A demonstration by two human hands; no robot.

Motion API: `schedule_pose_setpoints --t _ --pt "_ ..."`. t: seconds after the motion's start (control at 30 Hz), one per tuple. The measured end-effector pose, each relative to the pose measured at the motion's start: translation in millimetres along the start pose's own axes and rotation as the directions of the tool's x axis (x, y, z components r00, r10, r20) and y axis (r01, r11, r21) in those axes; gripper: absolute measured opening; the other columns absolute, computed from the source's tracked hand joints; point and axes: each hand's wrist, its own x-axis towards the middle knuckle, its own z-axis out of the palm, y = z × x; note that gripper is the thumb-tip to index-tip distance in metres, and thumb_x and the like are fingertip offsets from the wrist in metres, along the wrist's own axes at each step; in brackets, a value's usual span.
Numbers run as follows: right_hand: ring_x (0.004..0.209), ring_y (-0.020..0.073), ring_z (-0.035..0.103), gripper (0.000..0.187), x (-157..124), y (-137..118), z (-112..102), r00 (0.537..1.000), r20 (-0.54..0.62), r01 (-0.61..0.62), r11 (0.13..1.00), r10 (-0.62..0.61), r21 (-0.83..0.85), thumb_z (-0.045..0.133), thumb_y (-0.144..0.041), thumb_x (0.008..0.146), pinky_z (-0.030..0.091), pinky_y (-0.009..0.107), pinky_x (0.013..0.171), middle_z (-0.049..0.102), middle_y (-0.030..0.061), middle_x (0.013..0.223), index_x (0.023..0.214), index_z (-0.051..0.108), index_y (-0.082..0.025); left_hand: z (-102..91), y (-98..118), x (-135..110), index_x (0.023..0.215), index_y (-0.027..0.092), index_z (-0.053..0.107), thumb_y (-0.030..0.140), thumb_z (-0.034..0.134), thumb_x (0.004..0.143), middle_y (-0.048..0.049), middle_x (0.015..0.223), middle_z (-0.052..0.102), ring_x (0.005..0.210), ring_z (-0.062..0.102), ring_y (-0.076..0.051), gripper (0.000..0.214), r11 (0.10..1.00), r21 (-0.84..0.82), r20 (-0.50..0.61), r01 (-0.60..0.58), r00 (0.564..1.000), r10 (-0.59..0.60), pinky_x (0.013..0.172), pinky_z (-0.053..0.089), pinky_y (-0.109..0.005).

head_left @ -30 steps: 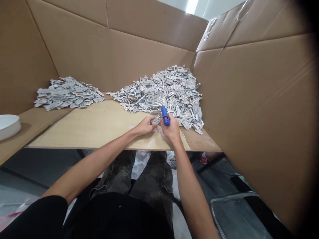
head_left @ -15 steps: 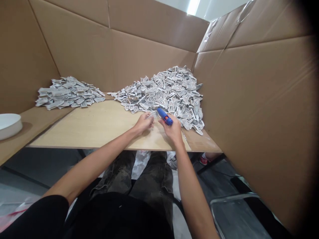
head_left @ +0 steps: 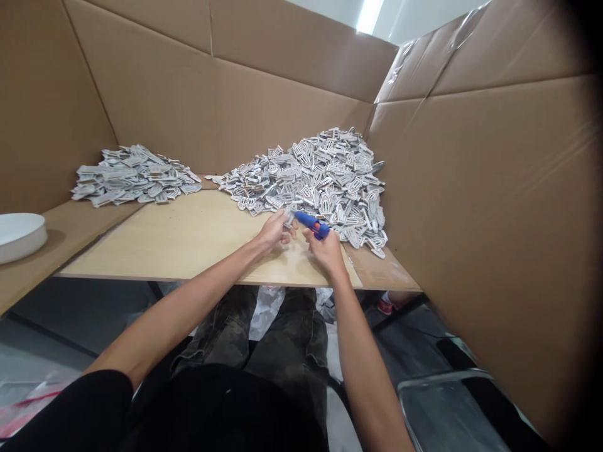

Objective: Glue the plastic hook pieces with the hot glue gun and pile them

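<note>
My right hand (head_left: 325, 250) is closed round a blue tool (head_left: 311, 223) with an orange button, its tip tilted left toward my left hand. My left hand (head_left: 274, 230) pinches a small grey-white flat piece (head_left: 288, 218) just in front of the tool's tip. Both hands hover over the wooden board (head_left: 188, 238), at the near edge of a big heap of the same grey-white pieces (head_left: 320, 182).
A smaller heap of like pieces (head_left: 134, 182) lies at the back left. A white bowl (head_left: 19, 235) stands at the left edge. Tall cardboard walls (head_left: 471, 207) close in the back and right. My legs and a metal chair frame (head_left: 447, 389) are below the board.
The blue tool has tipped from upright to lying leftward, its tip now at the piece in my left hand. Both hands shifted slightly along the heap's edge.
</note>
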Motion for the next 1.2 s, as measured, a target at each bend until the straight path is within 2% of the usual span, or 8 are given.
schedule_pose_setpoints --t 0.17,0.37,0.6,1.0,1.2 --pt "0.06 0.0182 0.051 0.06 -0.4 -1.8 -1.1 1.0 0.004 -0.009 1.0 0.009 0.013 0.064 -0.081 0.083 0.04 0.03 0.056 0.056 0.0013 0.061 0.073 0.059 -0.022 -3.3 -1.1 3.4 0.094 0.023 0.044 0.026 0.056 0.097 0.0046 0.067 0.054 0.045 0.048 -0.008 0.013 0.998 -0.048 -0.024 -0.03 0.999 0.028 0.042 0.026 -0.016" --pt "0.058 0.0176 0.051 0.061 -1.4 -2.8 -0.2 1.0 0.013 -0.024 0.999 0.024 0.023 0.063 -0.082 0.083 0.04 0.029 0.055 0.055 0.0011 0.059 0.07 0.056 -0.023 -4.8 -0.7 2.0 0.09 0.023 0.044 0.028 0.06 0.096 0.0074 0.062 0.049 0.042 0.041 -0.006 0.018 0.994 0.004 -0.038 -0.106 0.994 0.106 0.042 0.024 -0.016" --pt "0.057 0.0172 0.051 0.06 -1.6 -1.2 3.4 0.999 0.049 -0.026 0.997 0.023 0.067 0.066 -0.082 0.081 0.042 0.029 0.054 0.057 0.0014 0.061 0.072 0.056 -0.024 -8.4 3.3 0.4 0.084 0.023 0.045 0.033 0.07 0.09 0.01 0.053 0.039 0.041 0.032 -0.005 0.028 0.993 0.027 -0.161 -0.113 0.98 0.116 0.041 0.018 -0.017" --pt "0.06 0.0187 0.054 0.058 -1.8 -3.8 2.6 1.0 0.021 -0.02 0.998 0.019 0.057 0.067 -0.08 0.081 0.043 0.03 0.054 0.06 0.0028 0.062 0.072 0.058 -0.023 -6.1 6.6 -4.0 0.086 0.023 0.043 0.038 0.069 0.092 0.0087 0.058 0.043 0.043 0.034 -0.005 0.03 0.989 0.049 -0.074 -0.138 0.987 0.141 0.044 0.021 -0.017" --pt "0.06 0.0183 0.055 0.056 -3.1 -7.6 1.8 1.0 0.021 -0.024 0.996 0.023 0.08 0.068 -0.077 0.081 0.044 0.03 0.056 0.06 0.0025 0.062 0.073 0.06 -0.023 -7.4 5.9 -2.5 0.087 0.023 0.043 0.039 0.066 0.094 0.0087 0.058 0.042 0.042 0.032 -0.006 0.029 0.993 0.037 -0.051 -0.112 0.992 0.114 0.043 0.019 -0.017"
